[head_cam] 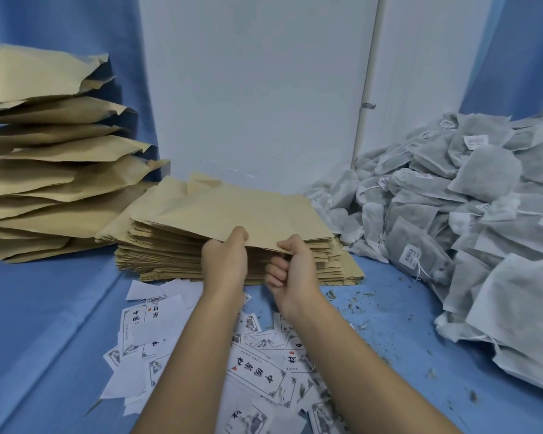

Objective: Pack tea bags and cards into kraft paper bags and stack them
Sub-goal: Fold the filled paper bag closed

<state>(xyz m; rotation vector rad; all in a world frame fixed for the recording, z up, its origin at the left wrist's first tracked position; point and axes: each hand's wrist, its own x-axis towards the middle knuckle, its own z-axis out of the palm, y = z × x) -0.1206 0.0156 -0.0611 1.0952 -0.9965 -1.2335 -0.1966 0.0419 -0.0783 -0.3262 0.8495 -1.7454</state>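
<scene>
A flat stack of empty kraft paper bags (170, 255) lies on the blue cloth straight ahead. Its top kraft bag (235, 211) is lifted at the near edge. My left hand (224, 261) pinches that edge with the thumb on top. My right hand (290, 267) pinches the same edge a little to the right, fingers curled beneath. Printed cards (257, 374) lie scattered on the cloth under my forearms. A heap of grey tea bags (470, 202) with strings and tags fills the right side.
A tall, uneven pile of filled kraft bags (51, 164) stands at the left. A white wall (257, 89) closes the back. Loose tea crumbs (389, 311) dot the blue cloth (44, 324) between the cards and the tea bags.
</scene>
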